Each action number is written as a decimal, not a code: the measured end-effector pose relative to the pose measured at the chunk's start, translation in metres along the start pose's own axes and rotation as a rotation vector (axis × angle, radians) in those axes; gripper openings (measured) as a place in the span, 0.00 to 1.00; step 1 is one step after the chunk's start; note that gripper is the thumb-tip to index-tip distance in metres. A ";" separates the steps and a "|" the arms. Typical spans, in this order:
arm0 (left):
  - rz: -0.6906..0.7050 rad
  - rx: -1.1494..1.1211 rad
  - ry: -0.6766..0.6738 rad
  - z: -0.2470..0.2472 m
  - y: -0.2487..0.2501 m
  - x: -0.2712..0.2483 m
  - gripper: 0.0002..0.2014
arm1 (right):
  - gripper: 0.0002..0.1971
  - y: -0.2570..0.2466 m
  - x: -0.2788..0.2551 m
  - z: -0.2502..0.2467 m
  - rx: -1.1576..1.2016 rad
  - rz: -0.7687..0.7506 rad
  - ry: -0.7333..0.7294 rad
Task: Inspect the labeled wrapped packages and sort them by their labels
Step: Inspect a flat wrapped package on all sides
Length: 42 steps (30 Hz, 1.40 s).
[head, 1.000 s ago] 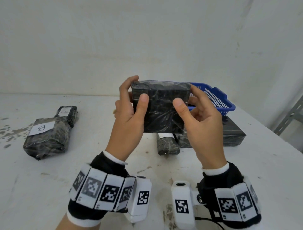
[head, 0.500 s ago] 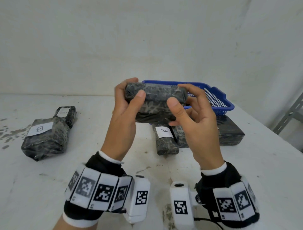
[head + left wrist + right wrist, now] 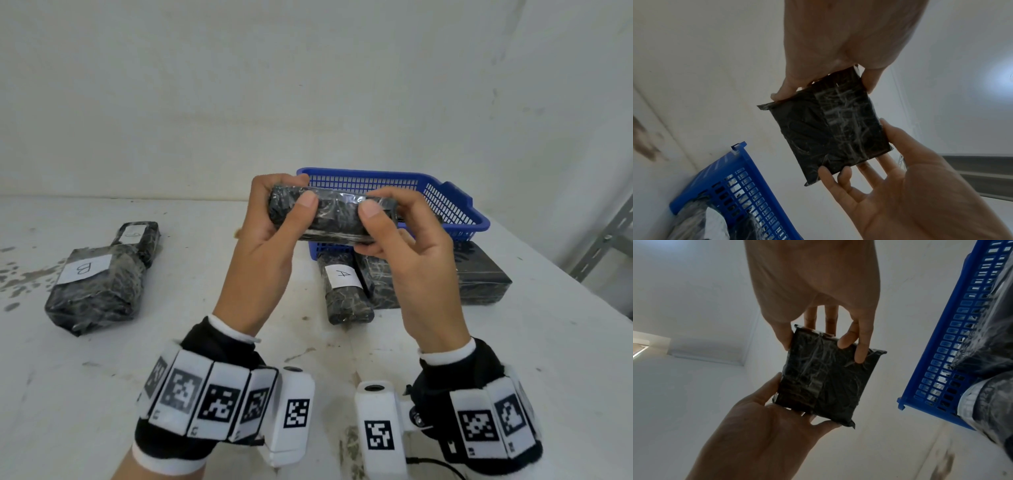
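Both hands hold one black plastic-wrapped package (image 3: 334,214) in the air in front of the blue basket (image 3: 445,205). My left hand (image 3: 291,195) grips its left end, thumb on the near edge and fingers curled over the far side. My right hand (image 3: 383,219) pinches the right end, thumb in front and fingers beneath. The package lies flat, its thin edge toward me. Its underside (image 3: 830,129) (image 3: 826,378) is black wrap with clear tape. No label shows on it in any view.
On the white table (image 3: 102,394), a package labelled B (image 3: 92,291) lies at the left, with a smaller labelled one (image 3: 137,236) behind it. A package labelled A (image 3: 342,287) and a larger black package (image 3: 479,277) lie against the basket's front. A wall stands behind.
The package has tipped from upright, broad face toward me, to flat and edge-on. Both hands turned with it and sank a little.
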State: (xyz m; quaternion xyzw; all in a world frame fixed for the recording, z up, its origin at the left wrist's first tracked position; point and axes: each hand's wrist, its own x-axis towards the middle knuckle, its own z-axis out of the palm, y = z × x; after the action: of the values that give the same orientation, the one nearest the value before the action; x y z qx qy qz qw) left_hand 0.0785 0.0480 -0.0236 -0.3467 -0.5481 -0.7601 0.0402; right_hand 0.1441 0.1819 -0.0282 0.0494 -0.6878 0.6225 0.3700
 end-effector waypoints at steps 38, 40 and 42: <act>-0.204 0.209 0.044 -0.004 -0.005 -0.001 0.29 | 0.37 0.006 0.003 -0.002 0.071 0.019 -0.005; -0.215 0.172 0.051 -0.003 -0.004 -0.001 0.26 | 0.34 0.007 0.003 -0.003 0.064 0.016 0.002; -0.220 0.154 0.065 -0.002 -0.004 -0.001 0.24 | 0.29 0.007 0.004 -0.003 0.070 0.012 0.008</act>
State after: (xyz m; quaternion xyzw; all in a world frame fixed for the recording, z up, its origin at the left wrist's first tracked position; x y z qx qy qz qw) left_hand 0.0763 0.0474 -0.0275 -0.2556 -0.6377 -0.7267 0.0010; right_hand 0.1388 0.1876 -0.0318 0.0557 -0.6644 0.6488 0.3669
